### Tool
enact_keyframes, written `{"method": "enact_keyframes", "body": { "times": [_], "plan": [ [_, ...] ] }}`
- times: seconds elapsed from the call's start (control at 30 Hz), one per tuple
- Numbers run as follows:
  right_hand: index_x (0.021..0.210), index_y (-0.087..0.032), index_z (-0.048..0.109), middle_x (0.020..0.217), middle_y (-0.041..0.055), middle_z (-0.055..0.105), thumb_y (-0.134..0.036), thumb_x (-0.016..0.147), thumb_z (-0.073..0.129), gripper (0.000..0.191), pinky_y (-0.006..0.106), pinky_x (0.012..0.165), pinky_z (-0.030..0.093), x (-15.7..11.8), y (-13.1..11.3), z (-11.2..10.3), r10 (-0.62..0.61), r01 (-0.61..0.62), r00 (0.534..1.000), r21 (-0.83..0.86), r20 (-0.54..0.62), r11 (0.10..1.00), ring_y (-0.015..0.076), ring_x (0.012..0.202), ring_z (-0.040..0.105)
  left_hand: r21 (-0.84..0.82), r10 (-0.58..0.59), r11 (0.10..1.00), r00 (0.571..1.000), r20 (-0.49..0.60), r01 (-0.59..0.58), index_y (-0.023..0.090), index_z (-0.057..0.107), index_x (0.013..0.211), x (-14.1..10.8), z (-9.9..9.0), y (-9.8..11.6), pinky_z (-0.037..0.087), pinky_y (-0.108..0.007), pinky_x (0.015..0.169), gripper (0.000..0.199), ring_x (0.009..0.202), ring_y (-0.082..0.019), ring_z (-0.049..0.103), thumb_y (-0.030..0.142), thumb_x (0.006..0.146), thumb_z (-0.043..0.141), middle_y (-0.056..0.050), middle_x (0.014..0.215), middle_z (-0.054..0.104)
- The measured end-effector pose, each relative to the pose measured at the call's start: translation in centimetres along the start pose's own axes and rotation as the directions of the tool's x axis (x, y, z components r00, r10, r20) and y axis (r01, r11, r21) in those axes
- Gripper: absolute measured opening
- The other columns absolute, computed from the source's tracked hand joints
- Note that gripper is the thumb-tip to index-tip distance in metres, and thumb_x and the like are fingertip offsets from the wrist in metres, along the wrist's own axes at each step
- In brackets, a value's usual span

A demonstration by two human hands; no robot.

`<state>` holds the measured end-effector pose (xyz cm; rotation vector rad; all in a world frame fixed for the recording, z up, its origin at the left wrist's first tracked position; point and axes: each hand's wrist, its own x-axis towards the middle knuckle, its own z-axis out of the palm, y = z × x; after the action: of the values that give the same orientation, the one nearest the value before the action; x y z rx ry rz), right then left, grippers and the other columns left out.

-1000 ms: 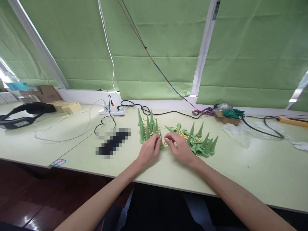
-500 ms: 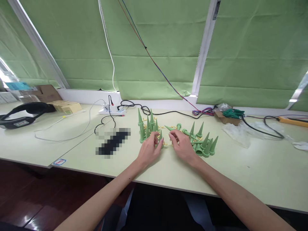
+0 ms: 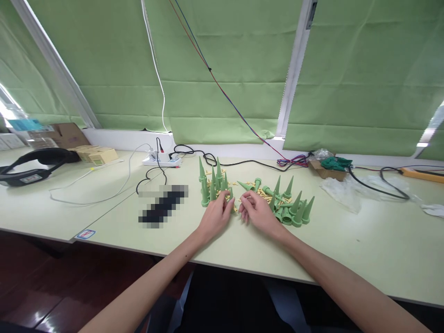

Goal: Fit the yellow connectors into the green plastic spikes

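My left hand (image 3: 217, 214) is low over the table, its thumb and fingers closed around a green plastic cone spike (image 3: 231, 191) that they partly cover. Just across a small gap, my right hand (image 3: 258, 212) has its fingers curled in; whatever may be between the fingertips is hidden. Behind the left hand several green cone spikes (image 3: 204, 189) stand upright in a group. To the right of my right hand lies a looser heap of green cone spikes (image 3: 297, 208), some standing, some on their sides. Small yellow pegs (image 3: 267, 196) are scattered among them.
A power strip (image 3: 162, 160) with cables stands at the back of the table. A headset (image 3: 38, 166) and small boxes (image 3: 95, 153) are on the left. At the right are an open carton (image 3: 326, 171) and clear plastic bags (image 3: 342, 192). A blurred-out dark object (image 3: 163, 206) lies left of my hands.
My right hand has tilted and shifted slightly left and down, its fingertips now lower. My left hand stays nearly in place, and the cone spike in it shows less than before.
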<state>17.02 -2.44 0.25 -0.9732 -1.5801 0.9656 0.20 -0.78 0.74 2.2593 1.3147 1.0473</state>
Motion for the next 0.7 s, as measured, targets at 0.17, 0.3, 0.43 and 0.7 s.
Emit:
{"method": "enact_keyframes", "body": {
  "times": [0.17, 0.3, 0.43, 0.7],
  "plan": [
    [0.091, -0.021, 0.046, 0.070, -0.0011, 0.063, -0.054, 0.090, 0.051, 0.033, 0.025, 0.044, 0.050, 0.2, 0.5, 0.3, 0.062, -0.066, 0.998, 0.149, 0.031, 0.987, 0.0131, 0.052, 0.061, 0.011, 0.033, 0.999, 0.998, 0.049, -0.034, 0.020, 0.045, 0.079, 0.1, 0.1, -0.2, 0.031, -0.026, 0.058, 0.027, 0.055, -0.012, 0.045, 0.038, 0.097, 0.037, 0.004, 0.062, 0.049],
    [0.090, -0.021, 0.046, 0.068, -0.0012, 0.063, -0.055, 0.088, 0.053, 0.035, 0.023, 0.043, 0.048, 0.4, 0.6, 0.3, 0.081, -0.085, 0.996, 0.170, 0.025, 0.982, 0.0125, 0.051, 0.061, 0.024, 0.029, 0.999, 0.998, 0.063, -0.031, 0.021, 0.039, 0.075, 0.1, 0.1, 0.0, 0.028, -0.026, 0.055, 0.028, 0.053, -0.012, 0.044, 0.040, 0.097, 0.038, 0.004, 0.060, 0.046],
    [0.087, -0.021, 0.047, 0.067, -0.0016, 0.062, -0.053, 0.089, 0.053, 0.033, 0.022, 0.042, 0.046, 0.4, 0.7, 0.1, 0.071, -0.072, 0.997, 0.161, 0.013, 0.984, 0.0111, 0.049, 0.058, 0.046, 0.039, 0.998, 0.995, 0.087, -0.043, 0.021, 0.037, 0.073, 0.1, 0.0, 0.0, 0.027, -0.027, 0.056, 0.031, 0.053, -0.013, 0.042, 0.041, 0.097, 0.037, 0.004, 0.059, 0.045],
    [0.084, -0.021, 0.049, 0.066, -0.0017, 0.061, -0.053, 0.088, 0.054, 0.033, 0.023, 0.044, 0.047, 0.5, 1.3, 0.1, 0.061, -0.058, 0.998, 0.161, -0.013, 0.985, 0.0110, 0.049, 0.056, 0.013, 0.034, 0.999, 0.986, 0.160, -0.036, 0.019, 0.038, 0.067, 0.3, -0.2, -0.2, 0.027, -0.027, 0.056, 0.038, 0.055, -0.012, 0.039, 0.044, 0.096, 0.038, 0.003, 0.057, 0.041]
  ]
}}
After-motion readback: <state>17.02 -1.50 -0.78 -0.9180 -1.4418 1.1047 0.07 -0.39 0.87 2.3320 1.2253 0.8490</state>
